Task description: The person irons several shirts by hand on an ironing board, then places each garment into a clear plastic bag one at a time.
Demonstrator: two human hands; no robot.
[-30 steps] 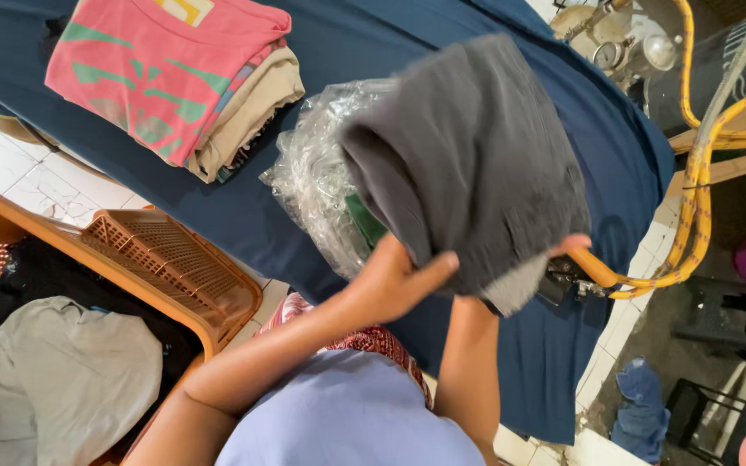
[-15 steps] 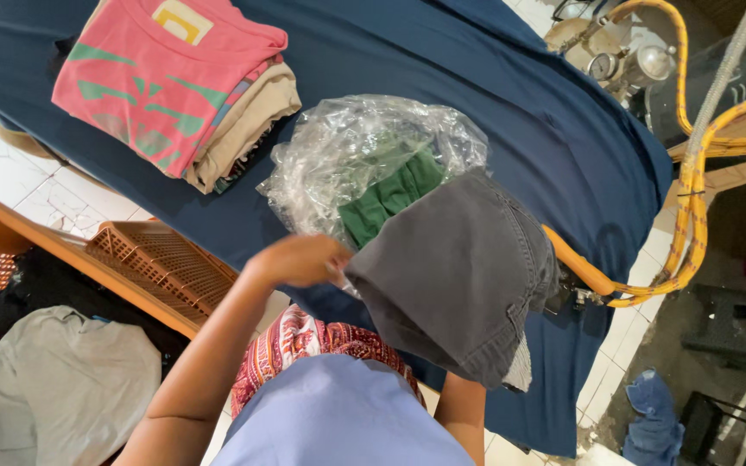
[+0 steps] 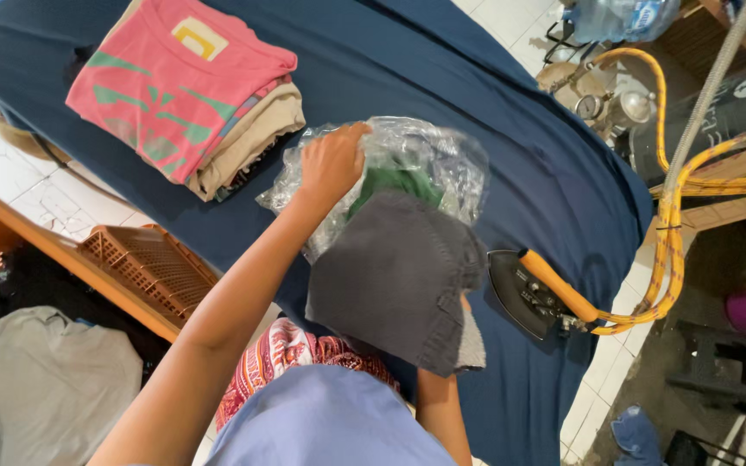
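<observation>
On the far left a grey cloth (image 3: 41, 388) lies low down by an orange basket (image 3: 144, 267), off the work top, so it is out of the way. Up on the blue cover (image 3: 442, 60) sits a neat pile of folded clothes (image 3: 187, 95), pink on top and tan below, stacked flat so they stay tidy.

Next comes the left hand (image 3: 331, 162). Its fingers curl over the near edge of the clear plastic bag (image 3: 425, 155) and seem to pinch the plastic, maybe to keep the mouth from flopping shut. A green cloth (image 3: 395, 185) is already inside the bag.

The folded grey garment (image 3: 399, 280) is held just in front of the bag, touching its lower side. The right hand is hidden under it, so only a bit of arm shows below, and I cannot tell how it grips. It looks like it holds the garment up from beneath so the fold stays together.

To the right an iron (image 3: 533, 293) with an orange handle rests on the cover, apart from the clothes, with a yellow hose (image 3: 671, 216) looping away
</observation>
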